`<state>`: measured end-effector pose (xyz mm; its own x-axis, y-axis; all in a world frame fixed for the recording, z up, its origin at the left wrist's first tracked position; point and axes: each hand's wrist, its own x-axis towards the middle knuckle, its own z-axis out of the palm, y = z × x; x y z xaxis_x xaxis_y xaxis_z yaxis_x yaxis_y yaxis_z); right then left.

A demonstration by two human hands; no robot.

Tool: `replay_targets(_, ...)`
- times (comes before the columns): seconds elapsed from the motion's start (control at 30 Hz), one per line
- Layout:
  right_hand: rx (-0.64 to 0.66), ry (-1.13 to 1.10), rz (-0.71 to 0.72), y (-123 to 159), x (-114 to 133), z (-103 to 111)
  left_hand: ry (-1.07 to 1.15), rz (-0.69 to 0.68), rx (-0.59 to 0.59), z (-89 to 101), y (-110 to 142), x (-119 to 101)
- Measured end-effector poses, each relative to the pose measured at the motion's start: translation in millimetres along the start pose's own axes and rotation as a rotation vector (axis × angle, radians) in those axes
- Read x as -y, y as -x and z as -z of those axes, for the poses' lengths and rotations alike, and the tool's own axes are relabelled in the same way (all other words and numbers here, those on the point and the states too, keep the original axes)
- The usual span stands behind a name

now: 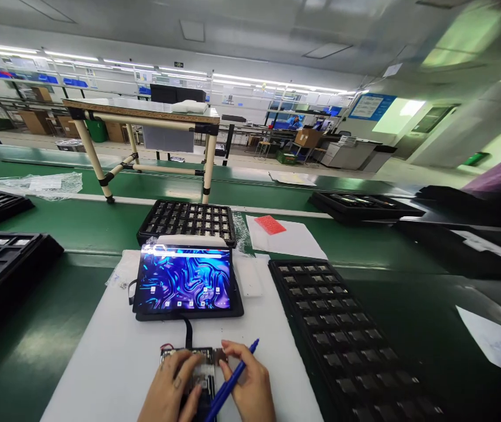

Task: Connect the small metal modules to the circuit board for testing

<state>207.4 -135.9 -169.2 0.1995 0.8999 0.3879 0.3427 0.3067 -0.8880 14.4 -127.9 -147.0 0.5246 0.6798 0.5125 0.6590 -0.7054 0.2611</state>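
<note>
A circuit board [207, 384] lies on the white foam sheet [96, 363] at the near edge, partly covered by fingers. My left hand [173, 384] is closed over it, fingertips and thumb bent onto its surface. At the board's right edge my right hand [252, 384] brings thumb and forefinger together around a small dark part [220, 356]. A blue pen [235, 378] slants across that same hand, held in it. A black ribbon cable [188, 333] runs from the board toward a lit tablet screen [186, 278] propped on a black stand.
Black trays of small parts stand to the right [333, 319], behind the screen [188, 220] and at the left [4, 264]. A red sheet [270, 224] lies on white paper [294, 240]. Beyond the green bench [113, 228] stands a pipe-framed table [145, 111].
</note>
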Motion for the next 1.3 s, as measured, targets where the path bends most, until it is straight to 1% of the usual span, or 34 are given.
replay_targets(0.07, 0.01, 0.002, 0.007, -1, 4, 1, 0.119, 0.097, 0.011, 2.9, -3, -4)
replay_targets(0.17, 0.099, 0.031, 0.013, -1, 4, 5, 0.204, 0.199, -0.002, -0.8, -10, -10)
replay_targets(0.23, 0.152, 0.072, 0.038, 1, 1, 6, 0.143, 0.216, -0.014, -7.5, -16, -14)
replay_targets(0.27, 0.168, 0.093, 0.057, 2, -1, 7, 0.067, 0.213, 0.009, -11.0, -20, -15)
replay_targets(0.37, 0.167, 0.146, 0.112, 3, -4, 6, -0.199, 0.202, 0.154, -17.4, -30, -20)
replay_targets(0.43, 0.165, 0.174, 0.142, 4, -5, 5, -0.296, 0.221, 0.215, -17.2, -37, -25)
replay_targets(0.53, 0.174, 0.208, 0.184, 5, -5, 3, -0.324, 0.256, 0.244, -13.3, -45, -30)
replay_targets(0.67, 0.202, 0.245, 0.238, 6, -5, 3, -0.334, 0.281, 0.317, -9.1, -51, -32)
replay_targets(0.83, 0.249, 0.26, 0.263, 4, -4, 7, -0.317, 0.296, 0.381, -7.6, -54, -33)
replay_targets(0.97, 0.237, 0.262, 0.279, 3, -4, 8, -0.307, 0.299, 0.386, -10.9, -54, -35)
replay_targets(1.1, 0.231, 0.315, 0.341, 5, -4, 6, -0.301, 0.267, 0.365, -19.3, -49, -33)
replay_targets(1.2, 0.215, 0.367, 0.359, 6, -5, 4, -0.289, 0.221, 0.32, -24.3, -46, -30)
replay_targets(1.3, 0.218, 0.375, 0.358, 6, -4, 5, -0.248, 0.183, 0.254, -24.5, -43, -26)
